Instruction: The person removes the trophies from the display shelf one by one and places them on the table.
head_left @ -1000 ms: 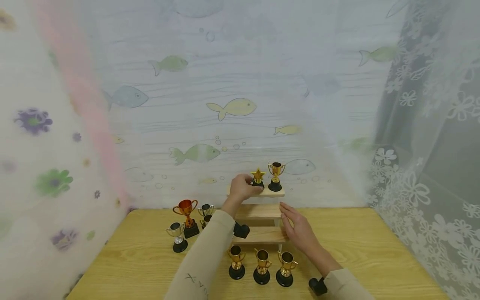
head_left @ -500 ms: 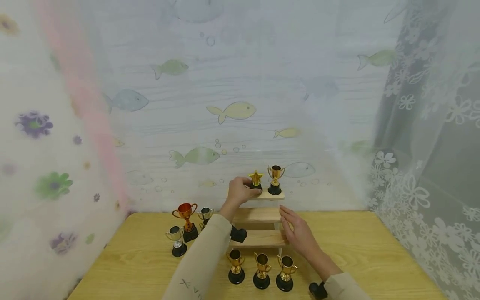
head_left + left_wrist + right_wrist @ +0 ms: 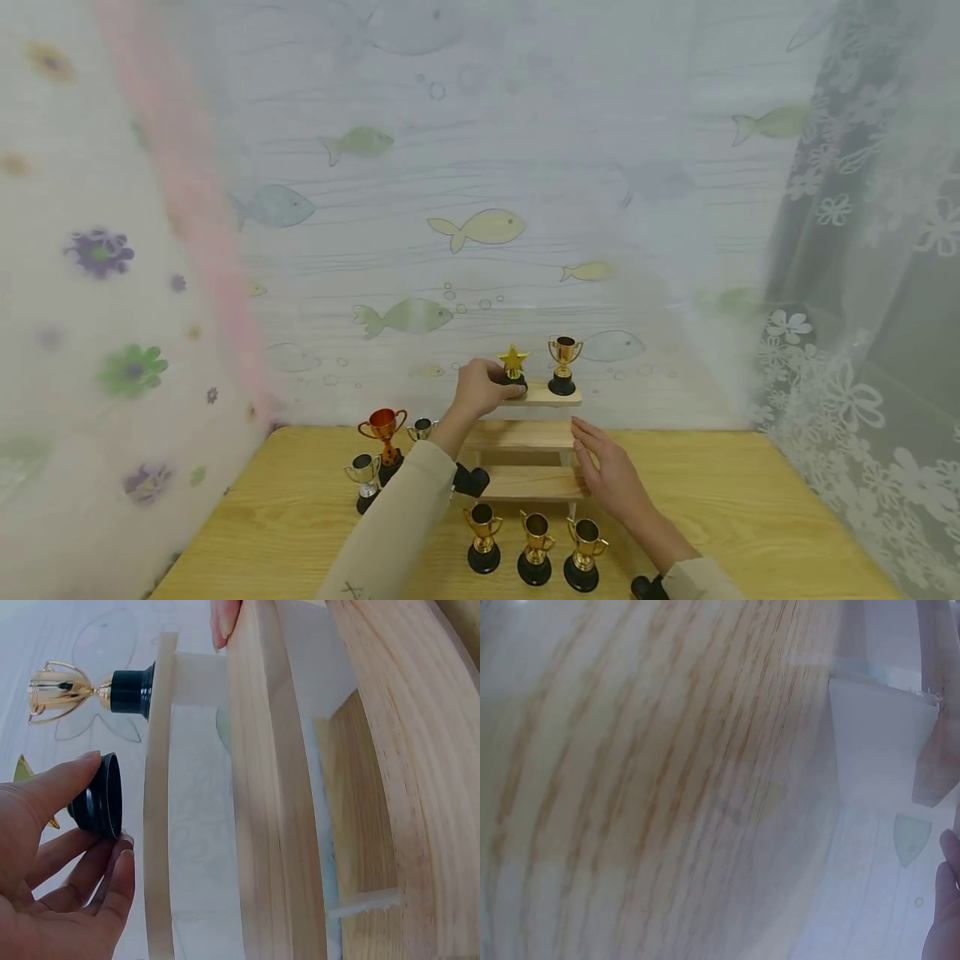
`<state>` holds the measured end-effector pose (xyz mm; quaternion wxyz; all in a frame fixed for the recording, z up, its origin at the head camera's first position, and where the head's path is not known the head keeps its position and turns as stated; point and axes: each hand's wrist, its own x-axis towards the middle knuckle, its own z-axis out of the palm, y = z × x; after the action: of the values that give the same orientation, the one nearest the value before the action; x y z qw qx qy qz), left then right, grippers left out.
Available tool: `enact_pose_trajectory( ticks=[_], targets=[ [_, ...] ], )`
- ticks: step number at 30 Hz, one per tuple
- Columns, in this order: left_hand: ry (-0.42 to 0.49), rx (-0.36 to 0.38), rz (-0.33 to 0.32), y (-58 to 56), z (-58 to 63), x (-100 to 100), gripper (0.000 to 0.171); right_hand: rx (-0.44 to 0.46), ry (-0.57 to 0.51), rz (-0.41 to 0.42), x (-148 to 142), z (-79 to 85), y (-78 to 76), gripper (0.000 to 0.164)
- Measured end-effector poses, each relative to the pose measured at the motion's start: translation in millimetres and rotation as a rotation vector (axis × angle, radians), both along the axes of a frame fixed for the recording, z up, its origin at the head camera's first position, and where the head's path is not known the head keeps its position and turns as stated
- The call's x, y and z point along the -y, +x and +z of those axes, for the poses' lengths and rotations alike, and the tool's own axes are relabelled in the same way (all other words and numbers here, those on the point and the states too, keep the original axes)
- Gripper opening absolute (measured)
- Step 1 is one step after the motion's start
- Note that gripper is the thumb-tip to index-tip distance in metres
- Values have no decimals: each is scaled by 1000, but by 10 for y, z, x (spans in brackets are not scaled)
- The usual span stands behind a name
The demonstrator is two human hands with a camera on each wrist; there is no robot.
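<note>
My left hand [image 3: 478, 390] pinches a small gold star trophy [image 3: 513, 360] by its black base. In the left wrist view the black base [image 3: 99, 796] is held slightly apart from the top step [image 3: 159, 825] of a wooden three-step stand [image 3: 525, 435]. A gold cup trophy [image 3: 563, 367] stands upright to the right on that same top step. My right hand [image 3: 611, 475] has its fingers extended at the right end of the middle step; in the left wrist view its fingertips [image 3: 223, 621] touch the board's edge.
Several gold cups [image 3: 536, 546] stand in a row on the table [image 3: 720, 500] before the stand. Left of it are a red-orange cup [image 3: 383, 429], a silver cup [image 3: 363, 475] and another silver cup [image 3: 422, 428], partly behind my left sleeve [image 3: 397, 517]. Fish-patterned cloth hangs behind.
The star trophy has moved left along the top step, away from the gold cup, in my left hand's pinch. My right hand stays by the stand's side. The head view has shifted slightly.
</note>
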<state>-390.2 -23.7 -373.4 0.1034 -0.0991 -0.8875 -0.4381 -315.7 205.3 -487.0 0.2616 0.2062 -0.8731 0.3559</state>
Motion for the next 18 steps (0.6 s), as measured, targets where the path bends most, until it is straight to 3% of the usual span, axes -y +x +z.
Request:
enact_pose_trajectory(
  ticks=[9,18],
  targets=[
    [-13,-6,-12,176,38,171,32,8,4,-10,52,2,37,36],
    [-30,-25,-37,256,46,313,36,0,8,-1,4,18,10,37]
  ],
)
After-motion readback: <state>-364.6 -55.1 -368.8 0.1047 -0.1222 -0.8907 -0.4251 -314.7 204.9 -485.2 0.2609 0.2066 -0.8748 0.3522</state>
